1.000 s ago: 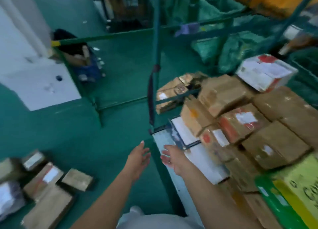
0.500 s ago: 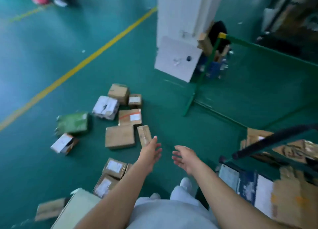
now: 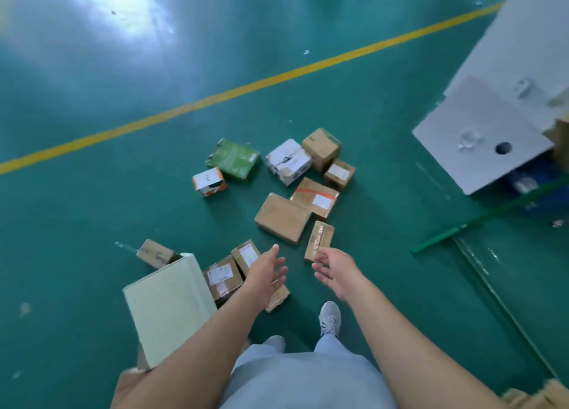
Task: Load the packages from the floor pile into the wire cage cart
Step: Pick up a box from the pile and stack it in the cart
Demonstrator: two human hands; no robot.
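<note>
Small brown box half hidden under left hand; labels unreadable.

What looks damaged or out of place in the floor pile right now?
The green package looks battered: its far-left edge is ragged and crumpled. The other boxes lie scattered at odd angles, and the large white box sits tilted against its neighbours. Both the left hand and right hand are open and empty.

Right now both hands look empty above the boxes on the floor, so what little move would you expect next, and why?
Probably a bend down to grip the narrow brown box. The right hand hovers open just short of its near end, the left hand is open too and holds nothing, and the packages still lie scattered on the green floor.
</note>
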